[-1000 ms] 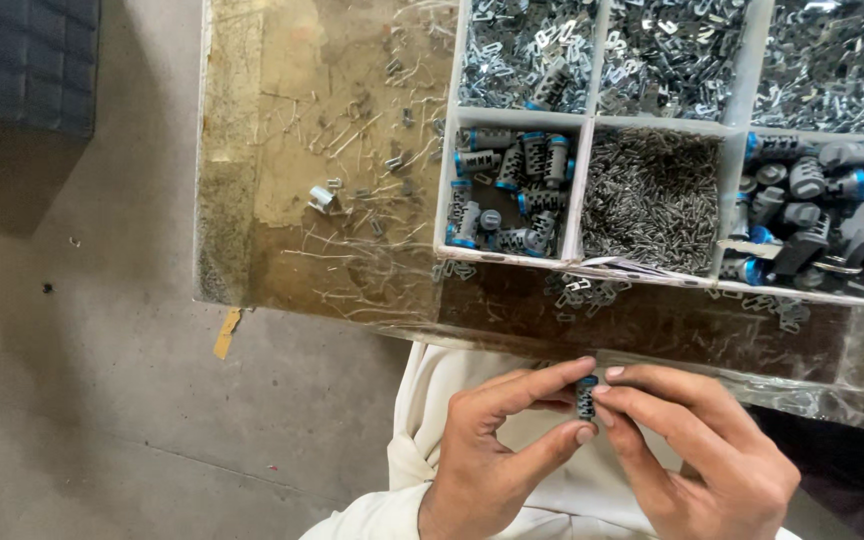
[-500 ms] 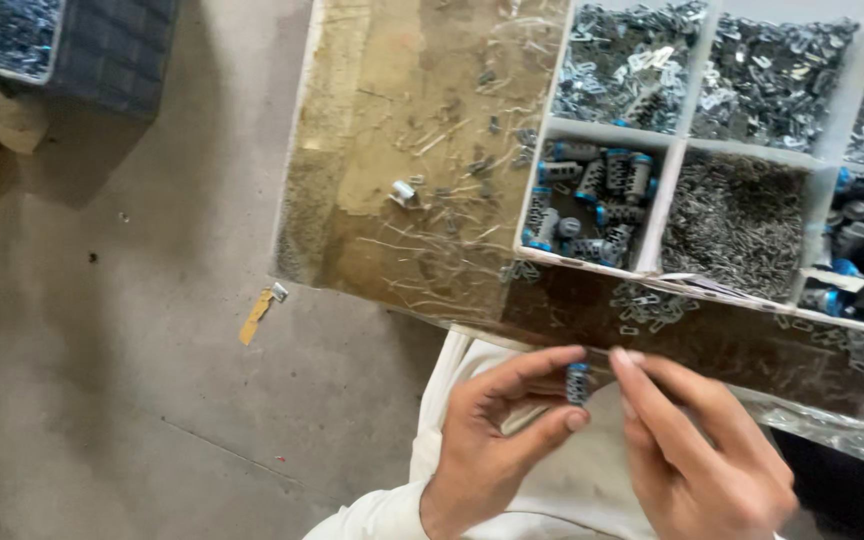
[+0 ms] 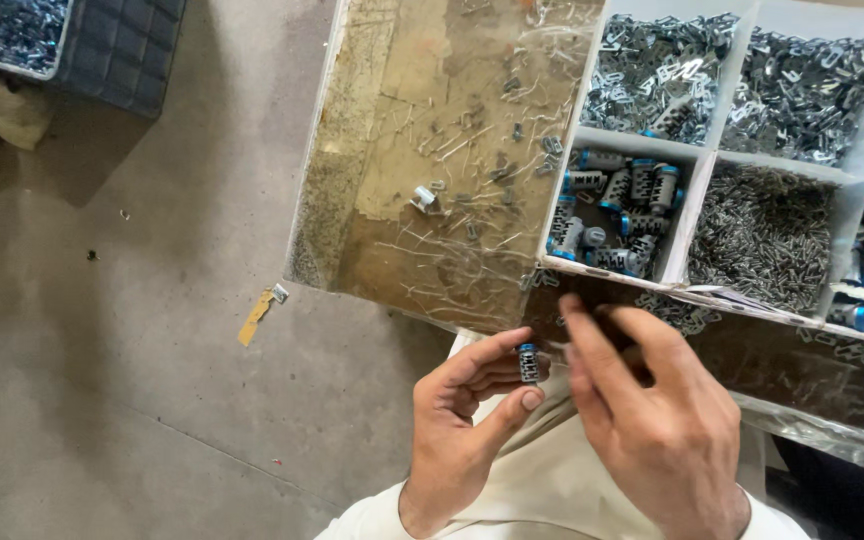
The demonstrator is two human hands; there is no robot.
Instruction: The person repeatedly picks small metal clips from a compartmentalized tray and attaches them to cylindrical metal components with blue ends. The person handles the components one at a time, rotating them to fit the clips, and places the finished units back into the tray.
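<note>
My left hand [image 3: 467,420] pinches a small grey cylinder with a blue end cap [image 3: 528,362] between thumb and fingers, held upright just below the worktable's front edge. My right hand [image 3: 647,420] is beside it with its fingertips at the cylinder's right side; whether it holds a small part I cannot tell. Right above the hands is a white divided tray [image 3: 690,215]. One compartment holds several more grey-and-blue cylinders [image 3: 612,215], another thin metal pins [image 3: 767,235], and the upper ones bent metal clips [image 3: 657,75].
The brown worktable [image 3: 432,150], covered in clear film, carries scattered pins and a small metal piece [image 3: 422,198]. A dark crate [image 3: 127,45] and a bin of metal parts [image 3: 12,30] stand on the concrete floor at upper left. A yellow scrap [image 3: 255,317] lies on the floor.
The view has swung left, so the table and tray now sit further right. My hands stay together at the cylinder; my right fingers have lifted and shifted along its side.
</note>
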